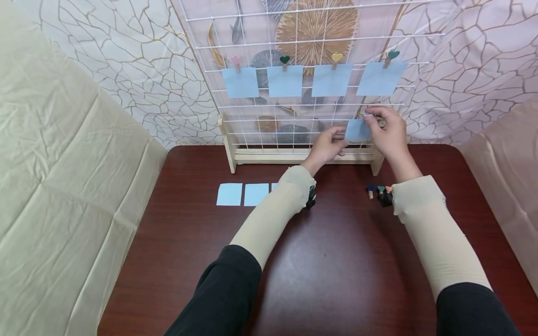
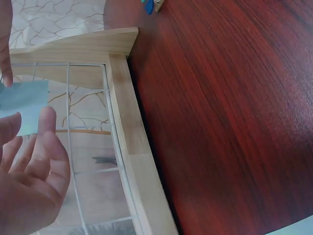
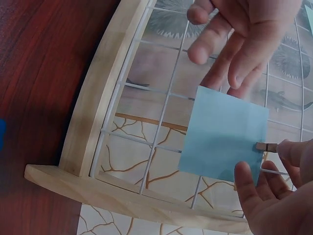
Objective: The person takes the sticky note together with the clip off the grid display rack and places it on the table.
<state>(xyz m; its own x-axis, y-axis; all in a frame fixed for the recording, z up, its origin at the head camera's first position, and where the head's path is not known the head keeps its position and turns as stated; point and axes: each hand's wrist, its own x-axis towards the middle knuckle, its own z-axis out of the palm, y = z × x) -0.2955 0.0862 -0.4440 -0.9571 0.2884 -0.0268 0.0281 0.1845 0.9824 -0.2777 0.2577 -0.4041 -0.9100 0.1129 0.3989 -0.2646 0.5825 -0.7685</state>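
Note:
A small square of light blue paper point(image 3: 224, 134) stands against the lower part of a white wire grid point(image 1: 260, 133). My right hand point(image 1: 388, 133) pinches a small wooden clothespin point(image 3: 265, 147), whose jaws lie over the paper's upper edge; another of its fingertips is at the paper's corner. On the paper's other side is my left hand point(image 1: 328, 144). Its fingers are spread, some reaching behind the paper and the thumb right at its edge. Higher up, a row of several blue papers point(image 1: 285, 81) hangs from clothespins with heart tops, such as a yellow one point(image 1: 337, 57).
The grid stands in a wooden base point(image 1: 273, 157) at the back of a dark red table point(image 1: 319, 261). More blue papers point(image 1: 229, 194) lie left of my left forearm, partly covering them. Several heart clothespins point(image 1: 371, 191) lie beside my right wrist. Patterned cloth point(image 1: 126, 70) hangs behind.

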